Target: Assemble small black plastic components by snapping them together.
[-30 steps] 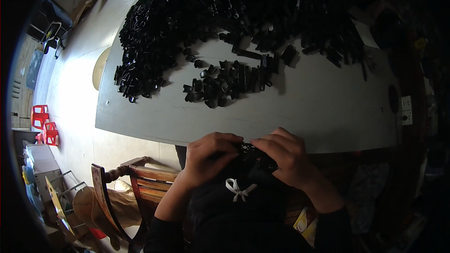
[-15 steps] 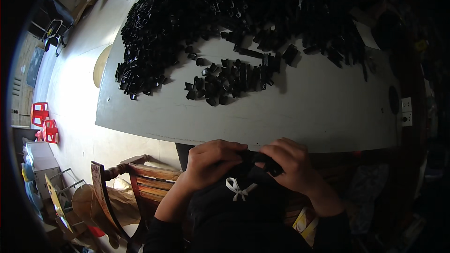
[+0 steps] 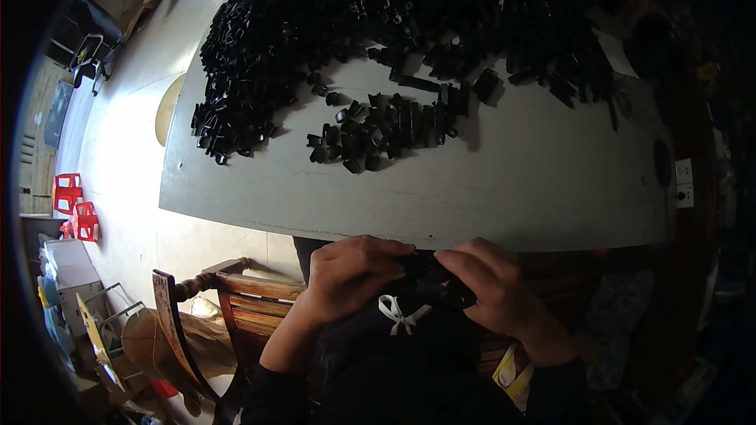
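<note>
Dim, light from left; right side dark; fisheye-bent, vignetted edges.

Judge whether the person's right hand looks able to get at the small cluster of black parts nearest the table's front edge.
Probably yes: bare grey table lies between the right hand and the small cluster, nothing blocking. But both hands hold a black part.
</note>
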